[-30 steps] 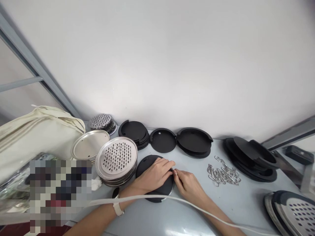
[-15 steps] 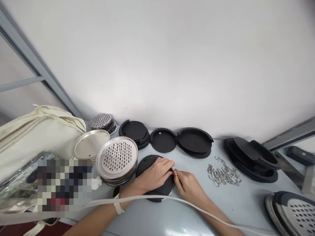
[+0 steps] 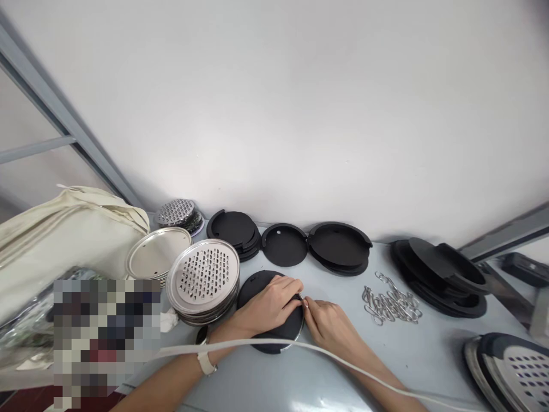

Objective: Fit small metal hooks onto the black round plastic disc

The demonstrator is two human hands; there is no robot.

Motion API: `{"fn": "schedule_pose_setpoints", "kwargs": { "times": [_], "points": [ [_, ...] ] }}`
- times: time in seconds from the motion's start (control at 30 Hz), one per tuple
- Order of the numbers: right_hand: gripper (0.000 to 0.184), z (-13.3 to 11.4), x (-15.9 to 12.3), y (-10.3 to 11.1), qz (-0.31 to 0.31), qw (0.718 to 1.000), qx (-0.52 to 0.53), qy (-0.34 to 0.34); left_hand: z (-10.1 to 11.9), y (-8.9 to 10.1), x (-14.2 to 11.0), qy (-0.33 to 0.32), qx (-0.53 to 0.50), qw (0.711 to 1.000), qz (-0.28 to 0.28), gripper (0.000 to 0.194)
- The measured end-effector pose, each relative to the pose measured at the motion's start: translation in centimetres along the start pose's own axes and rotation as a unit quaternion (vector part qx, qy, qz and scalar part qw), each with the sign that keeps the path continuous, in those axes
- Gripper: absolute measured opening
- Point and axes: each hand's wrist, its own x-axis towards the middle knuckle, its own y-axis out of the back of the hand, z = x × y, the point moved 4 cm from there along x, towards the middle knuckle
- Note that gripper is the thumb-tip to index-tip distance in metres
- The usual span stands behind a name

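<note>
A black round disc (image 3: pixel 253 286) lies on the table, with a thin metal rim showing at its lower right. My left hand (image 3: pixel 277 300) lies across the disc, fingers curled over its right edge and gripping it there. At that same edge, my right hand (image 3: pixel 321 317) pinches a small shiny metal piece (image 3: pixel 300 296), mostly hidden by the fingertips. The fingertips of both hands almost meet. Just left of the disc stands a stack of round metal graters (image 3: pixel 203 274).
Black round holders (image 3: pixel 285 246) line the wall, with more black parts (image 3: pixel 446 274) at right. Wire loops (image 3: pixel 390 303) lie right of my hands. Metal discs (image 3: pixel 158 252) and a cream bag (image 3: pixel 72 229) are left. A white cord (image 3: pixel 240 344) crosses in front of my forearms.
Both hands stay at the disc's right edge with almost no movement. A little more of the small metal piece shows between the fingertips. The view has shifted very slightly.
</note>
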Motion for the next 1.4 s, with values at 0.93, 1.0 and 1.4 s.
{"fn": "schedule_pose_setpoints", "kwargs": {
  "times": [0.93, 1.0, 1.4],
  "points": [
    [0.037, 0.4, 0.4, 1.9, -0.048, 0.996, 0.067, -0.027, 1.0, 0.5, -0.4, -0.013, 0.016, 1.0, -0.012, 0.02],
    [0.037, 0.7, 0.5, 1.7, -0.054, 0.994, 0.086, -0.041, 1.0, 0.4, -0.5, -0.019, 0.02, 1.0, -0.007, 0.021],
    [0.032, 3.8, 1.2, 0.8, -0.144, 0.919, 0.365, -0.043, 0.0, 0.1, -0.4, -0.005, 0.084, 0.995, 0.054, 0.011]
  ]
}}
